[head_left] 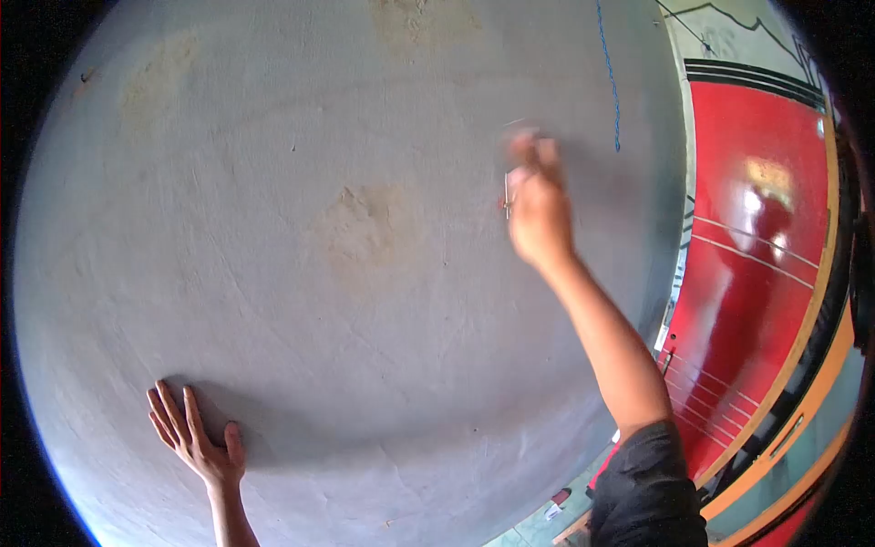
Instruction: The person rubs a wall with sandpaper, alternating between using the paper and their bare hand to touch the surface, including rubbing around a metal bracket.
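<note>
Flat against the lower left of a grey wall (301,365) lies my left hand (202,447), its fingers spread and nothing in it. My right hand (540,214) is raised in front of the upper right part of the wall, with its fingers closed and smeared by motion. A thin pale edge shows beside those fingers, but what they hold is too blurred to make out. Between the hands, the wall has a rough brownish patch (369,223).
A blue string (611,77) hangs on the wall right of my right hand. Farther right stands a glossy red door (756,182) with a wooden frame. Small items (558,500) lie on the tiled floor at the bottom right.
</note>
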`<action>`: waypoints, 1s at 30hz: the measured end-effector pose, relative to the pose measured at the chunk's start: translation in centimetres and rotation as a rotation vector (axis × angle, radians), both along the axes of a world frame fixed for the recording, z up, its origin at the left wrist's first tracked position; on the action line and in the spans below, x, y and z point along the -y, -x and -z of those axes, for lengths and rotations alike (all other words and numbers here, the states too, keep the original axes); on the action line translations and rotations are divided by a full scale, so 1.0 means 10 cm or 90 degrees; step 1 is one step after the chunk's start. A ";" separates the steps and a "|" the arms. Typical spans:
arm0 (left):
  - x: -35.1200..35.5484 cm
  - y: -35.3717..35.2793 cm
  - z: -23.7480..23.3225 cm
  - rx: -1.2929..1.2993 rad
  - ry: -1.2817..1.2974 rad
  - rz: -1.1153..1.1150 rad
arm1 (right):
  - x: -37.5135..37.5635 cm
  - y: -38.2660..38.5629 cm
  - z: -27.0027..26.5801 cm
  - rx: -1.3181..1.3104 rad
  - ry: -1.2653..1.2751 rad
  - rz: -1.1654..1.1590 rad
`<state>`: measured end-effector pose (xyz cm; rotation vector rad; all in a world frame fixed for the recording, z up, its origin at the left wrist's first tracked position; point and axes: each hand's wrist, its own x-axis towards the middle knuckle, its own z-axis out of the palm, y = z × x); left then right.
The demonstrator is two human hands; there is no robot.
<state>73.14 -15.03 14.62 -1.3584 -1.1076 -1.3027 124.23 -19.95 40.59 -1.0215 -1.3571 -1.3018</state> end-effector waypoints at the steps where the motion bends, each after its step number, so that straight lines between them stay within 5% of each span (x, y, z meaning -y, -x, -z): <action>1: 0.05 -0.22 0.03 -0.009 0.028 -0.003 | -0.04 -0.09 0.17 0.222 -0.021 0.016; 4: 0.05 -0.61 -0.14 -0.051 0.035 -0.022 | -0.03 -0.61 0.07 0.343 0.070 0.081; 7: 0.11 -0.91 -0.20 -0.070 0.038 -0.023 | -0.09 -1.40 -0.28 -0.238 0.115 -0.028; 10: 0.16 -1.01 -0.25 -0.071 0.050 -0.023 | -0.22 -1.32 -0.10 -0.258 0.115 -0.124; 11: 0.15 -1.02 -0.25 -0.072 0.046 -0.025 | -0.23 -1.09 0.12 -0.036 0.029 -0.068; 14: 0.15 -1.05 -0.26 -0.075 0.043 -0.025 | 0.04 -0.91 0.19 0.182 0.113 0.068; 17: 0.18 -1.03 -0.29 -0.083 0.039 -0.021 | -0.10 -1.57 -0.12 -0.193 0.101 0.050; 25: 0.06 -1.13 -0.35 -0.086 0.031 -0.014 | 0.11 -1.19 0.06 0.158 0.100 0.094; 27: 0.06 -1.12 -0.36 -0.088 0.027 -0.014 | 0.04 -1.50 -0.13 -0.134 0.110 -0.032; 28: 0.07 -1.13 -0.35 -0.084 0.031 -0.008 | 0.11 -1.66 -0.26 -0.318 0.305 -0.070; 29: 0.08 -1.13 -0.37 -0.082 0.033 -0.002 | 0.15 -1.63 -0.31 -0.397 0.337 -0.015; 30: 0.07 -1.14 -0.39 -0.080 0.032 0.004 | 0.14 -1.50 -0.22 -0.242 0.229 -0.035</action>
